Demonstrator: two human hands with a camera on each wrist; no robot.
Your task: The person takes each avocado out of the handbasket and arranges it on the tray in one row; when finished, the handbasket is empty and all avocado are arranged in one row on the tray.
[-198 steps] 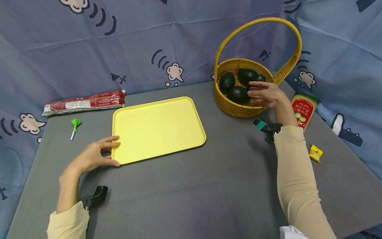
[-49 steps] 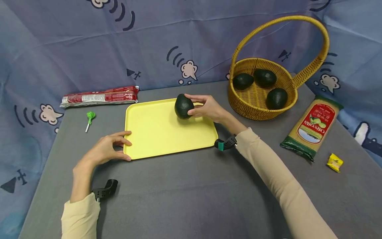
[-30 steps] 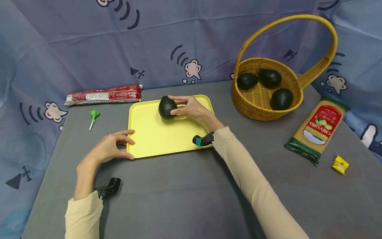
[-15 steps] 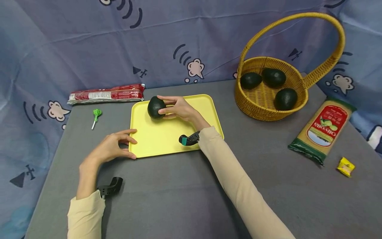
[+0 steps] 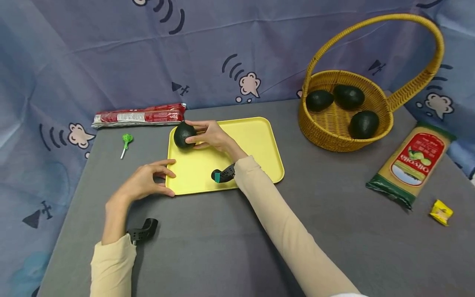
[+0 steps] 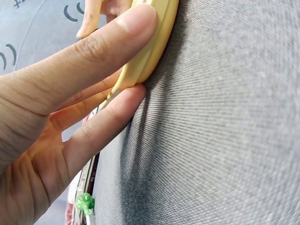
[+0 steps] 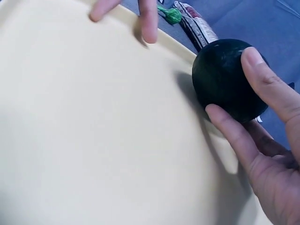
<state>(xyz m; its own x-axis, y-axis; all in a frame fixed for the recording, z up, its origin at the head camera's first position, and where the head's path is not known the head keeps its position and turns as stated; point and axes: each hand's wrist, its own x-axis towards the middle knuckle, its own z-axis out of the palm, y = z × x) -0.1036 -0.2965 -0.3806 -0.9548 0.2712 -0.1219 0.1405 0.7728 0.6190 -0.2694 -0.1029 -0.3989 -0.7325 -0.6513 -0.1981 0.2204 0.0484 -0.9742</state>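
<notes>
In the head view my right hand (image 5: 212, 136) grips a dark green avocado (image 5: 184, 135) over the far left corner of the yellow tray (image 5: 237, 165). The right wrist view shows thumb and fingers on opposite sides of the avocado (image 7: 227, 79), close over the tray's rim. My left hand (image 5: 146, 181) holds the tray's near left corner, fingers over the left rim and thumb at the near edge. Seen from the left wrist, the thumb and a finger lie on either side of the tray's rim (image 6: 140, 70).
A wicker basket (image 5: 326, 142) with a tall handle stands at the back right, with three avocados (image 5: 364, 124) inside. Right of it lie an Olivoilà packet (image 5: 415, 159) and a yellow-wrapped sweet (image 5: 441, 212). A red packet (image 5: 142, 115) and green lollipop (image 5: 127, 139) lie at the back left.
My right hand, first reaching over the basket, took an avocado from it and carried it left across the tray to the far left corner. My left hand stays at the tray's corner.
</notes>
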